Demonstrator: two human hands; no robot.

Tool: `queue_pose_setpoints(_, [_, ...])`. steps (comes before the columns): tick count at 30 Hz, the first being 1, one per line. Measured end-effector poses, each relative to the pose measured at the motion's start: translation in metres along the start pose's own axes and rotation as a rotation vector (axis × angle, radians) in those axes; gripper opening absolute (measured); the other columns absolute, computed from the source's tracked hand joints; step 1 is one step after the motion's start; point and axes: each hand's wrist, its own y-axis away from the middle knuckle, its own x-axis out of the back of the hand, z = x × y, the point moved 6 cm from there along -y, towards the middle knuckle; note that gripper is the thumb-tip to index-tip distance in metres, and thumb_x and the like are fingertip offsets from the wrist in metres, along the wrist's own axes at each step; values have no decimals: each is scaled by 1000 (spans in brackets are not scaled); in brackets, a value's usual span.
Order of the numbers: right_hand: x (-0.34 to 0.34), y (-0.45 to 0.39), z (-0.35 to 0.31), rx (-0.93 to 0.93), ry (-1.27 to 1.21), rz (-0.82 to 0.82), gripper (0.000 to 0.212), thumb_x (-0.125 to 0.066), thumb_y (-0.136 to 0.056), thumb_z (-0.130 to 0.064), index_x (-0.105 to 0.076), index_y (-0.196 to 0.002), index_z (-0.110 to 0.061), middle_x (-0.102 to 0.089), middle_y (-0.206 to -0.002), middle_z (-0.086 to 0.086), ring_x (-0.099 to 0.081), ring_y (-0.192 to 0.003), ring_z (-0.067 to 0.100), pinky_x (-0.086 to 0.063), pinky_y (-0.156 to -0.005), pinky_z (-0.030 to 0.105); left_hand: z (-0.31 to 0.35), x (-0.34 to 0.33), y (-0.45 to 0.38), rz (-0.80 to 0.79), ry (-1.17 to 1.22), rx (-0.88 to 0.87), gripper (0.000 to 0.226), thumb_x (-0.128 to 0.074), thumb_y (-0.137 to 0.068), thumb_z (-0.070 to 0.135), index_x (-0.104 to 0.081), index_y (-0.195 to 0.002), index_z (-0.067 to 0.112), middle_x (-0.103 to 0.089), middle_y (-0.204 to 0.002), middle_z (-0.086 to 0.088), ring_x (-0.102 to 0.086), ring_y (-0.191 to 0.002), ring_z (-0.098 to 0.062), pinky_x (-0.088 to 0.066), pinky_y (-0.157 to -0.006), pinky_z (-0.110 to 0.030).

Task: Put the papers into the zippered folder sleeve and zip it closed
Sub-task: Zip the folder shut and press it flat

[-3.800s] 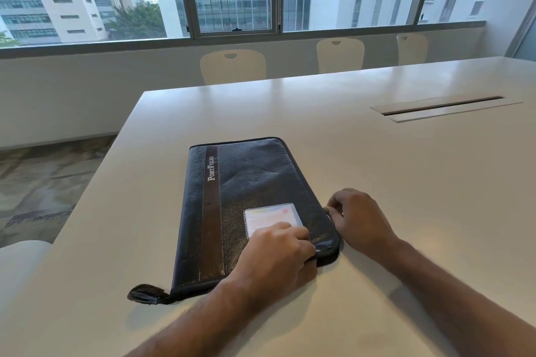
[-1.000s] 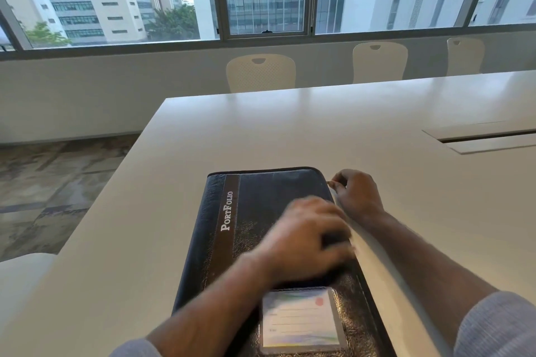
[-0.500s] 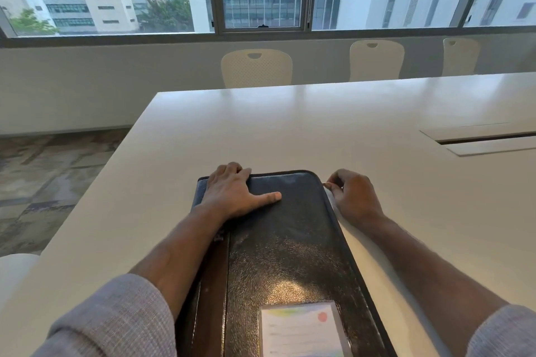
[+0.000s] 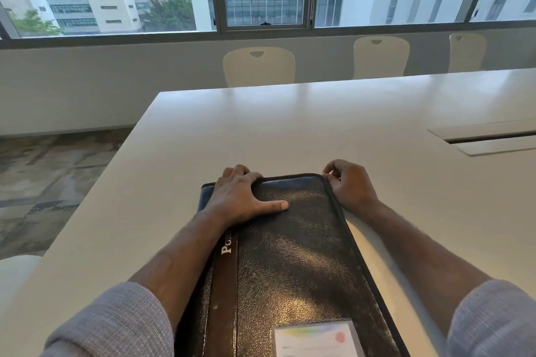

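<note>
Hands are working at the far end of a black folder (image 4: pixel 293 255) lying flat on the white table (image 4: pixel 290 130). Left hand (image 4: pixel 240 197) is spreading open, palm down, fingers curling over the far left corner and thumb reaching across the cover, pinning it. Right hand (image 4: pixel 349 185) is curling nearly closed at the far right corner, fingertips pinching at the zipper edge; the pull itself is hidden, so whether it is gripped cannot be told. No papers are showing, presumably already inside. For a clean pull round the corner, the pinning hand should be pressing firmly while the pinching hand is drawing along the track, not upward.
</note>
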Motion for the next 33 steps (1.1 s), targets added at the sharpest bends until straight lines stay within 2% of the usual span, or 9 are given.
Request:
queue_pose_setpoints(6, [-7, -19, -4, 82, -43, -167, 6, -68, -87, -13, -70, -82, -16, -66, -69, -2, -59, -65, 15, -49, -64, 32, -2, -2, 0, -8, 17, 7, 109, -44, -45, 103, -53, -130, 35, -44, -122, 8, -34, -117, -13, -34, -98, -36])
queue_pose_setpoints(9, [-12, -34, -10, 143, 17, -277, 8, -70, -86, -13, -70, -80, -17, -62, -65, -7, -53, -60, 8, -43, -61, 28, -3, -4, -1, -5, 20, 8, 108, -45, -45, 103, -53, -130, 36, -44, -121, 8, -34, -114, -13, -33, -95, -35])
queue_pose_setpoints(14, [-23, -52, -41, 299, 230, -423, 1, -70, -86, -19, -71, -87, -19, -70, -80, 1, -59, -73, 20, -44, -66, 29, -3, -4, -1, 4, 38, 8, 107, -44, -45, 103, -54, -128, 37, -40, -114, 12, -29, -107, -7, -30, -91, -32])
queue_pose_setpoints(16, [-29, -54, -54, 352, 297, -458, 7, -69, -87, -23, -71, -93, -19, -71, -88, 2, -61, -80, 20, -48, -71, 31, -3, -3, 1, 6, 45, 12, 107, -44, -45, 103, -54, -128, 37, -38, -112, 13, -30, -108, -8, -31, -92, -33])
queue_pose_setpoints(20, [-35, -55, -68, 404, 373, -480, 11, -66, -89, -26, -70, -98, -21, -72, -97, 2, -63, -87, 21, -53, -80, 38, -2, -3, 3, -19, 54, 25, 107, -45, -45, 102, -54, -129, 36, -44, -120, 9, -35, -114, -13, -32, -93, -34])
queue_pose_setpoints(24, [-38, -55, -71, 478, 412, -465, 8, -63, -91, -25, -69, -96, -23, -72, -98, -1, -60, -84, 18, -50, -74, 32, -2, -2, 1, -38, 74, 41, 107, -49, -46, 99, -54, -130, 35, -45, -121, 7, -37, -116, -15, -32, -94, -35])
queue_pose_setpoints(28, [-46, -56, -72, 517, 397, -441, 8, -61, -92, -23, -67, -96, -25, -74, -99, -5, -55, -77, 12, -40, -67, 27, -3, -2, 0, -47, 86, 56, 106, -52, -45, 98, -55, -130, 35, -47, -124, 7, -38, -120, -16, -34, -98, -37])
queue_pose_setpoints(33, [-50, -52, -76, 622, 405, -402, 7, -61, -92, -24, -65, -98, -26, -75, -96, -6, -67, -79, 20, -40, -64, 25, -1, -3, 1, -61, 94, 55, 104, -54, -47, 96, -55, -131, 35, -47, -124, 6, -37, -120, -16, -34, -97, -37])
